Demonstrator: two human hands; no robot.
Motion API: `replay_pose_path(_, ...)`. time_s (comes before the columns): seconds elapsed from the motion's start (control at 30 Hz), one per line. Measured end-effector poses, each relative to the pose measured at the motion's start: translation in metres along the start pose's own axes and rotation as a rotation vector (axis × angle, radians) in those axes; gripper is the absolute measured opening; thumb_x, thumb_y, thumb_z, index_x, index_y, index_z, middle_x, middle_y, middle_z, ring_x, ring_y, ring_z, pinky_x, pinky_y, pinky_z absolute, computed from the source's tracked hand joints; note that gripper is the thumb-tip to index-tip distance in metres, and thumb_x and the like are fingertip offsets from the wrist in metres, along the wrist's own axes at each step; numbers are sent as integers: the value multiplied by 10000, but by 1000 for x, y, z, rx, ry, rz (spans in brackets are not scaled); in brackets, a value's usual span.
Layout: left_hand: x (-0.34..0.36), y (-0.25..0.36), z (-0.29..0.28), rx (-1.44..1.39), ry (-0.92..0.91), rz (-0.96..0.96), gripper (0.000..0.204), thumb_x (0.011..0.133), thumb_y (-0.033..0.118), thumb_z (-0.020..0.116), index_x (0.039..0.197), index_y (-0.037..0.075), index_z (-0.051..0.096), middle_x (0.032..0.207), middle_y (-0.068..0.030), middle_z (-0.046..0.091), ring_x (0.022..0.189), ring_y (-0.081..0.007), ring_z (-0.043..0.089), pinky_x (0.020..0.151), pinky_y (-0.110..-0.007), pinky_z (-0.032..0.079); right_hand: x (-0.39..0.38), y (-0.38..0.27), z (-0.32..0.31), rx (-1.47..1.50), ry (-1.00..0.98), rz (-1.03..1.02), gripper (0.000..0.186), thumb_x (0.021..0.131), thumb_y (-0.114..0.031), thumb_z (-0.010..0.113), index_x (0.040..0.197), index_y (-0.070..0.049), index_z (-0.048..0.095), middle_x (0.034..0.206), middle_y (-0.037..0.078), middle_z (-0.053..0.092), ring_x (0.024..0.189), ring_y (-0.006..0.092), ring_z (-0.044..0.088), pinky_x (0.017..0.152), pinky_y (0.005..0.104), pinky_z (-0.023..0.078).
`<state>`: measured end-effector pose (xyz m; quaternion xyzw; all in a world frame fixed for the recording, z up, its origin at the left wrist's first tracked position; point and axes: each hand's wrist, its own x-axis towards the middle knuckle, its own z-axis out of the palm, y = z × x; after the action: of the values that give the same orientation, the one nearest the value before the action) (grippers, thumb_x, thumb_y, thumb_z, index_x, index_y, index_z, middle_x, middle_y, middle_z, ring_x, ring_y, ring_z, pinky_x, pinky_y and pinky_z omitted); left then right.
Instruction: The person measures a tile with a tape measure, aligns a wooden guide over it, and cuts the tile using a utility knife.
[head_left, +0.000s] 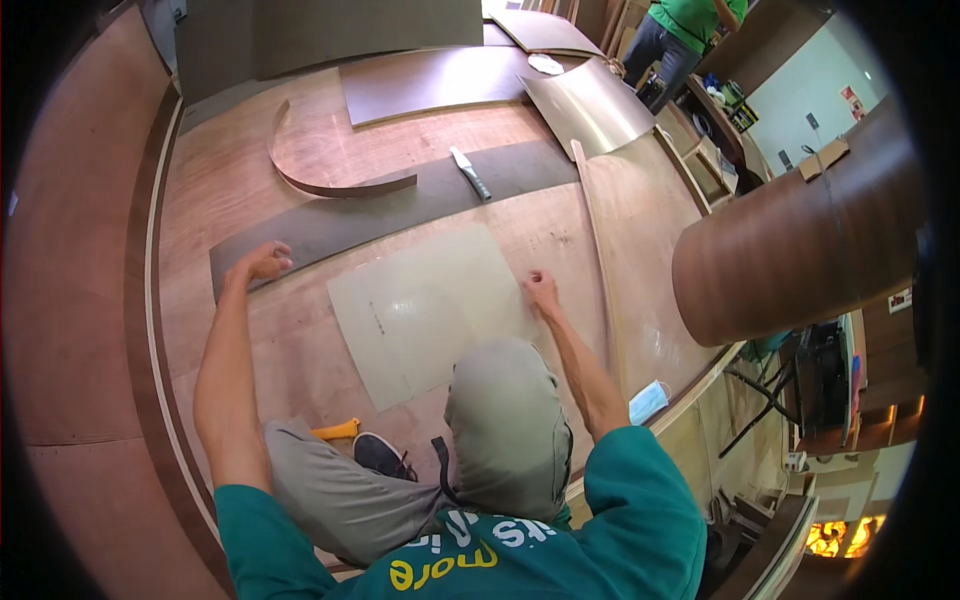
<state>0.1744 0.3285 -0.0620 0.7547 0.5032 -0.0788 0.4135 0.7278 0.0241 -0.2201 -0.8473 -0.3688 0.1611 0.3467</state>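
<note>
My left hand (268, 261), fingers curled, rests over the long dark grey strip (370, 210) near its left end; what it grips, if anything, is hidden. My right hand (540, 286) is closed at the right edge of a pale square sheet (420, 300); its grip is unclear. A knife-like tool (470, 175) with a light blade and grey handle lies on the dark strip. A curved brown band (340, 188) lies beyond my left hand. A yellow-handled tool (335, 429) is beside my bent legs on the plywood surface (210, 160).
Metallic and lilac panels (587, 105) lie at the back. A wooden batten (598, 260) runs right of my right hand, near a blue mask (650, 402). A large brown roll (790, 250) stands over the right edge. A person in green (680, 30) stands at back right.
</note>
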Motion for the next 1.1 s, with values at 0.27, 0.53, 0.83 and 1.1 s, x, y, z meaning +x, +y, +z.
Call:
replay_pose_path(0.27, -11, -16, -3, -49, -13, -134, 495, 865, 227, 636, 1302, 37, 502, 1123, -149, 622, 898, -221, 632, 851, -369, 484, -31, 86, -130, -664, 394, 158, 649, 748, -329, 705, 1306, -98, 467, 1247, 155, 532, 1122, 373, 529, 922, 527, 423)
replay_pose_path(0.53, -2, -14, -5, -18, -34, -82, 520, 850, 230, 637, 1303, 22, 490, 1107, -139, 621, 833, -207, 621, 756, -366, 501, -48, 113, -160, -412, 249, 297, 626, 798, -464, 653, 1223, -17, 547, 1121, 244, 626, 1063, 403, 588, 901, 461, 456)
replay_pose_path(0.83, -5, -9, -8, -36, -21, -123, 533, 854, 251, 637, 1327, 62, 480, 1153, -131, 627, 865, -214, 641, 756, -375, 495, -88, -9, -139, -172, 205, 75, 458, 851, -385, 647, 1084, 2, 569, 914, 251, 638, 861, 402, 631, 729, 436, 479)
replay_pose_path(1.1, -1, 14, -2, -33, 2, -40, 486, 866, 221, 639, 1300, 45, 507, 1172, -157, 607, 941, -226, 629, 862, -376, 495, -179, -31, -72, -206, -98, 96, 427, 840, -362, 658, 1100, -36, 565, 878, 217, 633, 800, 375, 629, 687, 434, 485)
